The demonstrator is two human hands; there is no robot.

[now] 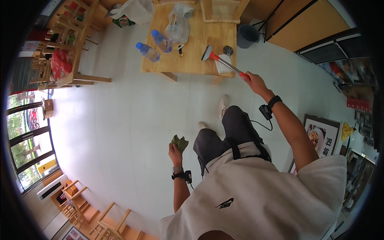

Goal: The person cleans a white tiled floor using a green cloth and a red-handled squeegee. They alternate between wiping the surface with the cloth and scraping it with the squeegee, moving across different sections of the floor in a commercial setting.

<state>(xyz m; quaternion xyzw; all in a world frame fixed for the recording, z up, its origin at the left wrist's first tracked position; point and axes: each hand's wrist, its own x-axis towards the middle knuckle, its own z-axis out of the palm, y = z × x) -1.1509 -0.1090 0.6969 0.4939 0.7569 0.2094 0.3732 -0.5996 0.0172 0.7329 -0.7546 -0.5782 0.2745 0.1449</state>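
Note:
My right hand [255,81] grips the red end of a long-handled scraper [229,64], whose metal shaft reaches over a wooden table [198,64] to a wide head. Under the shaft lies a folded white cloth or pad [223,64], with a steel wool scourer [228,50] just beyond it. My left hand [175,153] holds a crumpled green cloth [180,143] above the floor, away from the table. On the table's left part are two blue-capped plastic bottles [162,41], a plastic bag [177,28] and a small black item [180,52] beside a white stick-like one.
A dark bucket [247,36] stands at the table's right side. Wooden chairs and a table with a red bag [61,64] are at upper left. A framed food sign [322,135] leans at right, near my right arm. More wooden stools [111,223] stand at lower left.

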